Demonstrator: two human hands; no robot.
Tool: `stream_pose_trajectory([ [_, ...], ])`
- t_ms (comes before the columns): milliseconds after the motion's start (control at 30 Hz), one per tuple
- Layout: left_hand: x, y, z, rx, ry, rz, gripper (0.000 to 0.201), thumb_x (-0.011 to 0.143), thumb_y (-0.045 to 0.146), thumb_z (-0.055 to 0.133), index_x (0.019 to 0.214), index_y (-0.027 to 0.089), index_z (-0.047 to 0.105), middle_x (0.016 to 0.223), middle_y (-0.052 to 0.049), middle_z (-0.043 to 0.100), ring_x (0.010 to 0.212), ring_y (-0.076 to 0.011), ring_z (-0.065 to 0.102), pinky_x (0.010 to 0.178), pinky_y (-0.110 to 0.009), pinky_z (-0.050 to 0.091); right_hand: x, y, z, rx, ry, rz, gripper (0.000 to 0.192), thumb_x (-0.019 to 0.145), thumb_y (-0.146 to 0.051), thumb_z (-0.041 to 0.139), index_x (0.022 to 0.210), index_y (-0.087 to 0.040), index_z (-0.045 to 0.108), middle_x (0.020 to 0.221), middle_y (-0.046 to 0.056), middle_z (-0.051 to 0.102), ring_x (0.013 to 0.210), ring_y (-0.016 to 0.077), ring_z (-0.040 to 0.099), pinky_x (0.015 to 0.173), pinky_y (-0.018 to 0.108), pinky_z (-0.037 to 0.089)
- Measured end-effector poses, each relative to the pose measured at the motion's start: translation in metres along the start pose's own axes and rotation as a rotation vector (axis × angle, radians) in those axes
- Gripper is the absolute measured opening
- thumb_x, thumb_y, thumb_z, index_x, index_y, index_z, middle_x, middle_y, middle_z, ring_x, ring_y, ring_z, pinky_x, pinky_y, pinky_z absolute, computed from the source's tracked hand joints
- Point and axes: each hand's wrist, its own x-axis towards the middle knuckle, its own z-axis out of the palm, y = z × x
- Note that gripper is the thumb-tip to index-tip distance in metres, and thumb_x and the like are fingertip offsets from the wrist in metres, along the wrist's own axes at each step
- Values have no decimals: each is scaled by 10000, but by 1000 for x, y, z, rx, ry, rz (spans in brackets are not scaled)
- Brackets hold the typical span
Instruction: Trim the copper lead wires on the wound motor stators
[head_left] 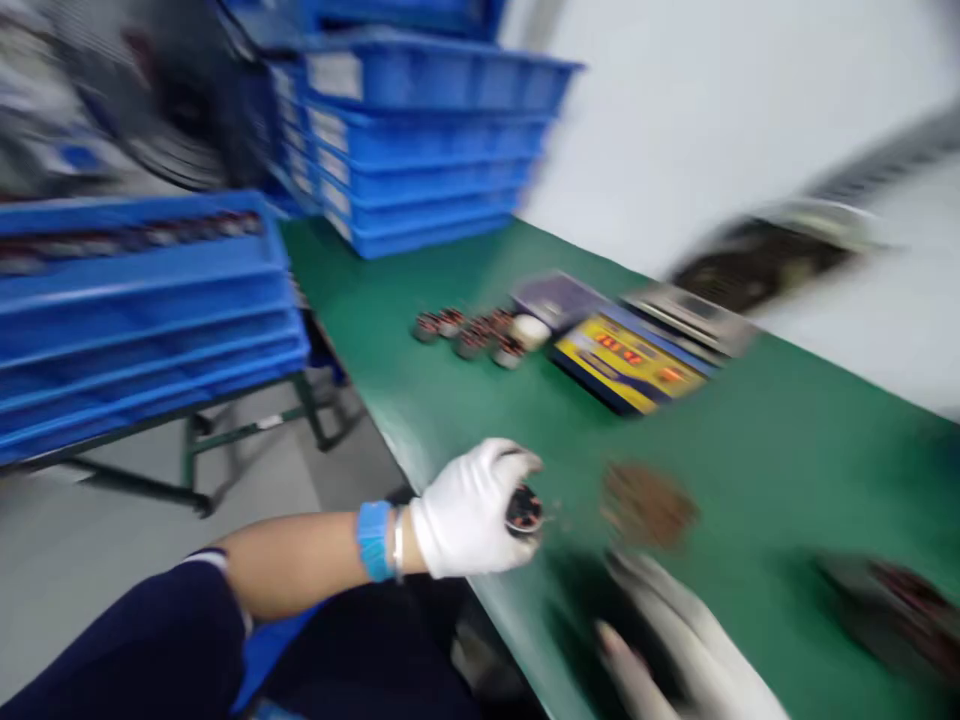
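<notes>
My left hand (469, 510), in a white glove with a blue wristband, is closed around a small round dark part with copper windings (523, 510) at the near edge of the green table (787, 450). My right hand (675, 640), also gloved, is badly blurred at the bottom of the picture; what it holds cannot be made out. A blurred brown patch (646, 503) lies on the table between the two hands. A cluster of several similar small wound parts (472, 333) sits farther back on the table.
A yellow and blue device with red digits (626, 360) stands beyond the parts. Stacked blue crates (420, 140) fill the far end of the table; more blue crates (142, 310) rest on a rack at left. A dark blurred object (896, 605) lies at right.
</notes>
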Motion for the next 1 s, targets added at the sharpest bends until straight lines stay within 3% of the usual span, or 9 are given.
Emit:
stream_pose_trajectory([
  [100, -21, 23, 15, 13, -198, 17, 789, 742, 322, 631, 1445, 145, 320, 1327, -172, 505, 1195, -326, 565, 1011, -474, 497, -33, -5, -17, 32, -31, 157, 416, 899, -489, 507, 1200, -227, 625, 1251, 137, 648, 1173, 288, 617, 1006, 481, 518],
  [233, -17, 18, 21, -1, -211, 26, 1294, 535, 550, 811, 1530, 106, 112, 1476, -255, 328, 1281, -423, 477, 1038, -549, 458, -47, 5, -26, 205, 48, 219, 476, 876, -524, 524, 1186, -170, 595, 1262, 177, 628, 1178, 276, 599, 1004, 452, 488],
  [300, -15, 13, 17, -95, -288, 113, 1255, 617, 492, 769, 1545, 128, 8, 1544, -255, 263, 1279, -384, 500, 1030, -514, 473, -52, 2, -31, 289, 13, 252, 471, 843, -530, 585, 1146, -171, 611, 1214, 166, 645, 1131, 269, 619, 979, 432, 494],
  [467, -11, 16, 18, -164, -403, 95, 978, 746, 309, 664, 1544, 176, 115, 1103, -99, 680, 1002, -261, 667, 905, -419, 536, -40, -31, -30, 292, -180, 406, 565, 617, -512, 803, 1060, -197, 648, 1131, 94, 665, 1039, 260, 636, 898, 396, 509],
  [567, -10, 22, 27, -18, -292, -19, 1017, 650, 421, 748, 1495, 114, 274, 999, -131, 666, 927, -330, 665, 841, -494, 542, -24, -45, -24, 198, -215, 535, 645, 576, -504, 832, 1126, -238, 623, 1116, 51, 662, 1001, 249, 637, 800, 377, 501],
  [667, -9, 20, 27, -57, -248, 80, 1136, 610, 479, 761, 1519, 98, 195, 1184, -230, 610, 1073, -404, 618, 909, -569, 508, -19, -49, -22, 165, -192, 619, 698, 553, -530, 841, 1157, -279, 597, 1124, 32, 661, 1003, 248, 632, 767, 363, 466],
  [767, -10, 13, 21, -260, -370, 192, 1070, 745, 364, 676, 1554, 183, 0, 1309, -204, 579, 1126, -319, 629, 928, -482, 529, -24, -47, -25, 131, -210, 693, 616, 544, -548, 844, 1043, -265, 619, 1042, 21, 669, 911, 219, 632, 693, 320, 421],
  [833, -11, 10, 19, -287, -406, 140, 1019, 777, 315, 660, 1555, 199, 12, 1182, -148, 651, 1003, -268, 676, 869, -434, 555, -26, -48, -28, 99, -256, 688, 574, 536, -569, 842, 961, -250, 625, 968, 13, 662, 834, 195, 614, 630, 289, 374],
  [1000, -11, 12, 23, -180, -292, 24, 1227, 586, 454, 831, 1542, 140, 128, 1221, -195, 604, 1091, -366, 625, 937, -542, 511, -17, -56, -28, 35, -313, 645, 591, 510, -611, 834, 924, -244, 625, 925, 8, 643, 800, 186, 580, 570, 258, 266],
])
